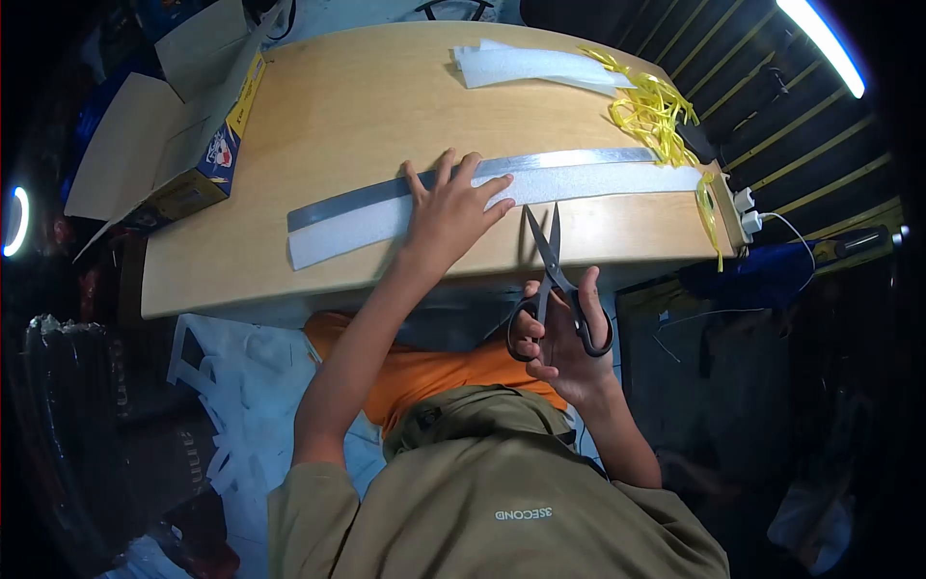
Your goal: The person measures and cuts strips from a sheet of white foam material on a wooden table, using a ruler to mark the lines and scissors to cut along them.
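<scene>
My left hand (pixel 451 207) lies with fingers spread across a metal ruler (pixel 569 158) and a long white foam strip (pixel 579 183). Both run lengthwise over the wooden table (pixel 357 106), the ruler along the strip's far side. In my right hand (pixel 564 338) is a pair of black-handled scissors (pixel 549 253), fingers and thumb through the loops. Their blades are slightly parted and point away from me, the tips just short of the strip's near edge. Part of the ruler and strip is hidden under my left hand.
At the far right lie several white foam strips (pixel 531 66) beside a tangle of yellow ribbon (pixel 656 111). An open cardboard box (pixel 207 145) stands on the left. A power strip (pixel 741 217) with white plugs is at the right edge. White scraps (pixel 227 425) lie below, left.
</scene>
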A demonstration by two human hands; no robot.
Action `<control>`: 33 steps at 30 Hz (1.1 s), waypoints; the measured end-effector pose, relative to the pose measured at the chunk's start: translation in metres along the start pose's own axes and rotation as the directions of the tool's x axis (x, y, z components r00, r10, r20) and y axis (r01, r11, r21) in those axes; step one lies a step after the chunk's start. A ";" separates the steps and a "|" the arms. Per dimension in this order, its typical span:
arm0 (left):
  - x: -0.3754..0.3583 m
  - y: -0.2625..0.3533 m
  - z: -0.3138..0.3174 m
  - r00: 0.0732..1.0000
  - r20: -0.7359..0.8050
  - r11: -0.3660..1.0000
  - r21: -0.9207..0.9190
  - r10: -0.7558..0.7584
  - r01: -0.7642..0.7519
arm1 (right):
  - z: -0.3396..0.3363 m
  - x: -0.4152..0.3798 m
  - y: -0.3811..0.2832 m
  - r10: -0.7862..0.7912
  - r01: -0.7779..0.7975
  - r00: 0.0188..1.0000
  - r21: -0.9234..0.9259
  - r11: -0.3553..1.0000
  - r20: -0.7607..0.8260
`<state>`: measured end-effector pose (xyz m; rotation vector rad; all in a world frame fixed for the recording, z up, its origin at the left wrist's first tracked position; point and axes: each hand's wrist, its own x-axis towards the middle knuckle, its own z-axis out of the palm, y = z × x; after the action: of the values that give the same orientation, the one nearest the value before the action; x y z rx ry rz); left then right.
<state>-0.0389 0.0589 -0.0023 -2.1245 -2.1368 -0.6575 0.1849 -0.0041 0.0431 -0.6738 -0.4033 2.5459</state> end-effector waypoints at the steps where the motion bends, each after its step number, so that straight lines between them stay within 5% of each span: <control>1: 0.000 0.000 0.001 1.000 -0.013 1.000 0.002 0.008 -0.008 | 0.001 0.003 0.000 -0.016 0.016 1.000 -0.036 0.999 -0.009; 14: 0.000 0.001 0.001 1.000 0.010 1.000 0.007 -0.005 0.005 | 0.002 -0.009 -0.020 0.034 -0.163 0.966 -0.505 0.847 -0.255; 24: 0.000 0.001 -0.004 1.000 0.029 1.000 0.014 -0.005 0.004 | -0.004 0.002 -0.014 -0.065 -0.128 0.960 -0.633 0.763 -0.273; 26: -0.002 0.001 -0.001 1.000 0.031 1.000 0.006 -0.002 0.002 | -0.005 0.003 -0.014 -0.199 -0.171 0.944 -0.908 0.382 -0.262; 30: 0.000 -0.001 0.005 0.998 -0.055 1.000 -0.007 0.022 -0.022 | 0.000 0.000 -0.027 -0.168 -0.169 0.953 -0.906 0.388 -0.250; 33: -0.002 -0.001 0.004 0.998 -0.050 1.000 -0.006 0.023 -0.023 | -0.002 0.005 -0.044 -0.055 -0.209 0.956 -0.802 0.560 -0.288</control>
<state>-0.0386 0.0584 -0.0066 -2.1095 -2.0847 -0.7092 0.1989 0.0363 0.0565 -1.3909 -1.5567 2.1536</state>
